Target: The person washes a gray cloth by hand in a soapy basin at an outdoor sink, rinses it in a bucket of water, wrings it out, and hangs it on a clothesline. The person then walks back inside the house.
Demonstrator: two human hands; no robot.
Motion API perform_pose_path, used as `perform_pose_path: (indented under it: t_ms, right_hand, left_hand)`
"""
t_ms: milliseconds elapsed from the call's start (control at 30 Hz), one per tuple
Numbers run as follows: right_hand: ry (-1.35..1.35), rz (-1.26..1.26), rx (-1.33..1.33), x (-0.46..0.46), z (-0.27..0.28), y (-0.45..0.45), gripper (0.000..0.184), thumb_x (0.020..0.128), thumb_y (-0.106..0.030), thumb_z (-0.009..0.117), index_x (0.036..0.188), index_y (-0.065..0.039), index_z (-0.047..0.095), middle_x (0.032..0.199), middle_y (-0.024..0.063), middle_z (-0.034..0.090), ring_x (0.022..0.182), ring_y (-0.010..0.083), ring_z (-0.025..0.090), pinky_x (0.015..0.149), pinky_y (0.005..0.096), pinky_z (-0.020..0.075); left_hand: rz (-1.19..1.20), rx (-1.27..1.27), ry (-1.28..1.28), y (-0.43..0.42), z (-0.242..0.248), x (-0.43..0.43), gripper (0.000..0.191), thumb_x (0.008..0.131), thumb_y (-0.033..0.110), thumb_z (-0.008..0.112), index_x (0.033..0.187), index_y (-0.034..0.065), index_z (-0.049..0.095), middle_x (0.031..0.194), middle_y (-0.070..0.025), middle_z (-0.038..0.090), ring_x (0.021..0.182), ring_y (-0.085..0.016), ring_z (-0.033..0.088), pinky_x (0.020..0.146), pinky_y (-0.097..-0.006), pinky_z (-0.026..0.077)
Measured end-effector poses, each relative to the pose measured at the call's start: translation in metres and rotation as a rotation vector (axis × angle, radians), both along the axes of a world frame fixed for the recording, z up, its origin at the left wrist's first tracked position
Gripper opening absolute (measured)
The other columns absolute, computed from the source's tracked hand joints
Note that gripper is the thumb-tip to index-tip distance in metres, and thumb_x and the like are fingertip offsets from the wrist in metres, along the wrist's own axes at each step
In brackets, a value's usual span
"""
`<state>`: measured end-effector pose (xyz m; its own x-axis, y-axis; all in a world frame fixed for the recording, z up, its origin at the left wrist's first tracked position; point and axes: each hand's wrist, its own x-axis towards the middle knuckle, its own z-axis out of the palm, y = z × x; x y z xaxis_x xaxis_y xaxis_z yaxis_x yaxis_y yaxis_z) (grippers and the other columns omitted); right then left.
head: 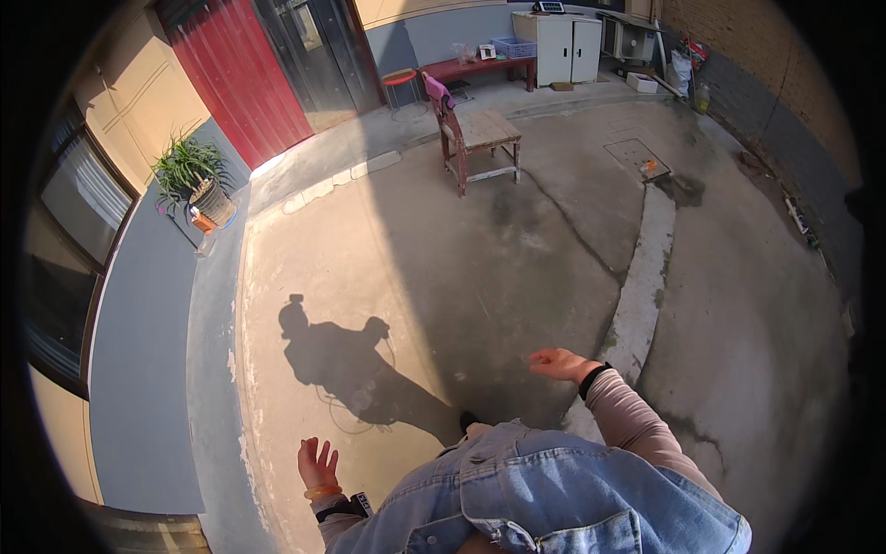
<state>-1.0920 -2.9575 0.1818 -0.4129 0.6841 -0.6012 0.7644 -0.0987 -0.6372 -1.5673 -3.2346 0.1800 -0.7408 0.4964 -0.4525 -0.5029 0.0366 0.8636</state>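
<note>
My left hand (pixel 318 463) is held out low at the left with its fingers apart and nothing in it. A bangle (pixel 322 492) and a dark strapped device (pixel 346 507) sit on that wrist. Out to the right, my right hand (pixel 558 364) hangs over the concrete floor (pixel 505 291), empty, with its fingers extended and a black band (pixel 594 380) at the wrist. Neither hand touches anything. Below them is my denim vest (pixel 526 478). One dark shoe (pixel 469 420) shows past it.
A worn wooden chair (pixel 488 130) with a pink cloth (pixel 439 91) stands ahead. Behind it are a red stool (pixel 399 78), a red bench (pixel 477 68) and a white cabinet (pixel 559 48). A potted plant (pixel 212 203) stands left. A raised concrete strip (pixel 640 294) crosses the floor.
</note>
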Motion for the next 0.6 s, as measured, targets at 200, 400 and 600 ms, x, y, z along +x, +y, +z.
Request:
perform_pose_path:
  t_ms: [200,400,600]
  right_hand:
    - [0.287,-0.774,-0.081,0.062,-0.016,0.104,0.037,0.087,-0.030,0.061,0.116,-0.008,0.060,0.094,0.0016,0.064,0.083,0.0129,0.063,0.067,0.0272,0.0471]
    - [0.508,-1.138,-0.055,0.041,-0.030,0.275,0.035,0.091,-0.030,0.059,0.120,-0.010,0.057,0.096,0.0050,0.065,0.081,0.0159,0.063,0.073,0.0311,0.0486]
    - [0.578,-1.035,-0.143,-0.071,-0.054,0.554,0.036,0.091,-0.034,0.059,0.116,-0.008,0.058,0.096,0.0052,0.066,0.081,0.0144,0.062,0.068,0.0281,0.0479]
  left_hand:
    - [-0.591,0.189,0.076,0.327,0.050,0.005,0.030,0.093,0.031,0.056,0.115,0.0095,0.053,0.126,-0.0066,0.053,0.107,-0.027,0.058,0.081,-0.0411,0.050]
    - [-0.823,0.336,0.016,0.551,0.063,0.011,0.023,0.095,0.023,0.054,0.112,0.0071,0.056,0.125,-0.0083,0.055,0.099,-0.027,0.062,0.079,-0.0392,0.052]
    - [-0.565,0.089,0.015,0.663,0.060,-0.076,0.026,0.094,0.027,0.054,0.111,0.0079,0.056,0.124,-0.0092,0.056,0.104,-0.029,0.060,0.083,-0.0410,0.051]
